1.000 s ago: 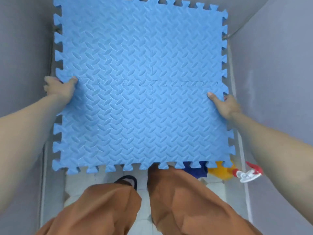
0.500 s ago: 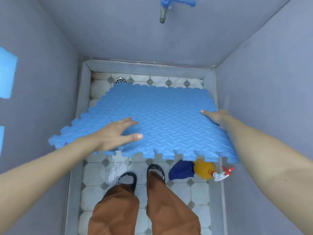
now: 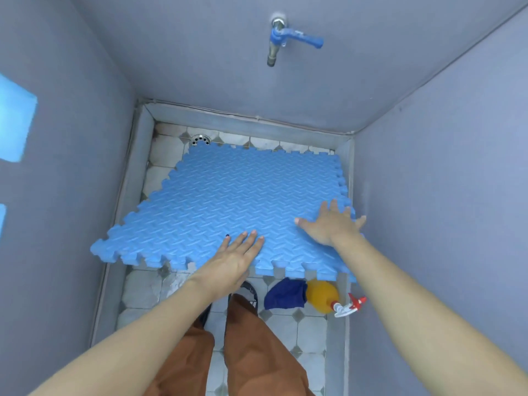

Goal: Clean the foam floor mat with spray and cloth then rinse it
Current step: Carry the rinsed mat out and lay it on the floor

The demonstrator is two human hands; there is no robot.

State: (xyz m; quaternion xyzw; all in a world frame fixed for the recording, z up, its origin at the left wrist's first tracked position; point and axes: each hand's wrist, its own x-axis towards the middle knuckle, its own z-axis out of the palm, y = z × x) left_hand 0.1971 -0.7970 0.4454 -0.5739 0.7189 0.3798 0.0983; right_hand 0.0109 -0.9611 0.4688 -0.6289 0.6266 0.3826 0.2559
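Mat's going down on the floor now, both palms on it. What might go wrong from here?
The mat looks wider than the floor, its left edge raised against the curb, so it may not lie flat. Its far corner nears the drain and may block rinse water. The spray bottle and cloth sit by its near edge.

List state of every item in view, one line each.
foam mat: laid over the tiled floor, left side riding up the wall curb
left hand: open, flat on mat
right hand: open, flat on mat
tap: no water running
cloth: crumpled on floor
spray bottle: lying on its side
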